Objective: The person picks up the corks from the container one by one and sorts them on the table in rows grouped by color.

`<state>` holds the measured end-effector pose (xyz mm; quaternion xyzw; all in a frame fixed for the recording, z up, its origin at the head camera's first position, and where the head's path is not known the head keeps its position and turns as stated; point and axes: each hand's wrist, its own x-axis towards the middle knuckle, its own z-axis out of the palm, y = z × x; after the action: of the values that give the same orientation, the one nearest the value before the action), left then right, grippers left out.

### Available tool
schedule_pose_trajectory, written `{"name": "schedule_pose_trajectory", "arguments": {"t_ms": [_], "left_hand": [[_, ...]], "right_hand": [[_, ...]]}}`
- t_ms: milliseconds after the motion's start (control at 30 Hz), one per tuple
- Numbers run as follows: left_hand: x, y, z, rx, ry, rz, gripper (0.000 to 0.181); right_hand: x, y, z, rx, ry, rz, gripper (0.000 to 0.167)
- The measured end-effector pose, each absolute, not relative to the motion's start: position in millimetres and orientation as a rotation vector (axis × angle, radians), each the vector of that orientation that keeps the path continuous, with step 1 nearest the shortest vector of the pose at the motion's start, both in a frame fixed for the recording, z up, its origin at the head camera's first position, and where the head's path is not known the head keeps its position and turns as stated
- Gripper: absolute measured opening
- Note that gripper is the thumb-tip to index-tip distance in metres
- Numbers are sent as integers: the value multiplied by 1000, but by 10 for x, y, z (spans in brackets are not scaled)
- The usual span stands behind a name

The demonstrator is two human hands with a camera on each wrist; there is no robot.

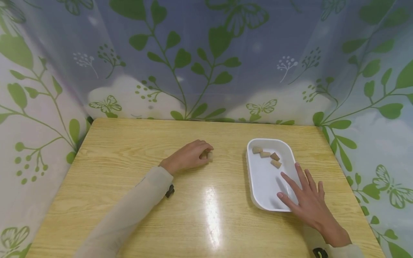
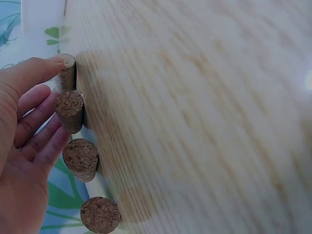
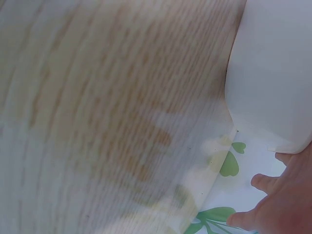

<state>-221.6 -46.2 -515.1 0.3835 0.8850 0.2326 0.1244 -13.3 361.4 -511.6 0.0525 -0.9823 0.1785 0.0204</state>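
Observation:
My left hand (image 1: 190, 154) is at mid-table, fingers curled, with a cork (image 1: 209, 156) between thumb and fingertips. In the left wrist view, that hand (image 2: 24, 117) has a fingertip on the farthest cork (image 2: 68, 73) of a row standing on the table. Other corks, one by the fingers (image 2: 69, 109), one lower (image 2: 80, 158) and one nearest (image 2: 100, 214), follow in line; the head view hides them behind the hand. My right hand (image 1: 309, 202) spreads its fingers over the right rim of a white tray (image 1: 262, 193). Several corks (image 1: 275, 163) lie in the tray's far part.
A light wooden table (image 1: 129, 143) carries everything. Curtains (image 1: 193, 71) with leaves and butterflies enclose its back and sides. The tray's outer wall (image 3: 273, 73) stands beside the right hand (image 3: 282, 195) in the right wrist view.

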Motion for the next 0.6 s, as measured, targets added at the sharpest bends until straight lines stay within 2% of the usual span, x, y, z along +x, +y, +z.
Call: {"name": "schedule_pose_trajectory", "arguments": {"t_ms": [367,600], "left_hand": [[-2235,-432,-5088,1093,2563,762,49],[-2259,-239,-4947,1144,2547,755,49]], "right_hand": [[-138,3603,-5108,149,-3064,532,69],[-136,3609,-5113,165,-3053,562,69]]}}
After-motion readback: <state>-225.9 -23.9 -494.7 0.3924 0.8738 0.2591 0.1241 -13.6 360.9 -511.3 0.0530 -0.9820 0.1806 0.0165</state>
